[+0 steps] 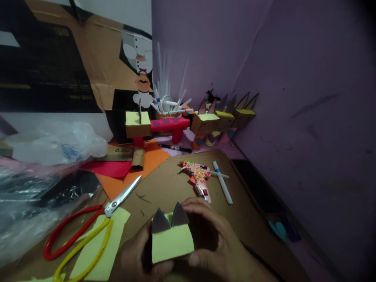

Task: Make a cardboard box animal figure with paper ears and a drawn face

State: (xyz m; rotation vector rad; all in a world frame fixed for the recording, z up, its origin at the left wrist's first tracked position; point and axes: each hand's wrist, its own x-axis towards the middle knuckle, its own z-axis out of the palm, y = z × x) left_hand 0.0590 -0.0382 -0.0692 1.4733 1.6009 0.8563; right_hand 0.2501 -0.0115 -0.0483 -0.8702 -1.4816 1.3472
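Between my two hands is a small box with a pale yellow top [172,244] and two dark pointed ears standing up from it. My left hand [138,250] grips its left side, thumb near the front edge. On the other side, my right hand [214,235] curls round the box, thumb at the lower right corner and fingers behind the right ear. Scissors [108,211] with one red and one yellow handle lie to the left, partly on pale yellow paper [101,246]. Beyond my hands rests a colourful patterned glue gun [200,176], beside a white marker [222,182].
Cardboard [164,184] covers the work surface. Clear plastic bags [55,145] crowd the left. At the back stand several eared box figures [205,122], a red tube figure with a box head [138,124], and a basket [169,115] of sticks. A black marker [176,148] lies before them.
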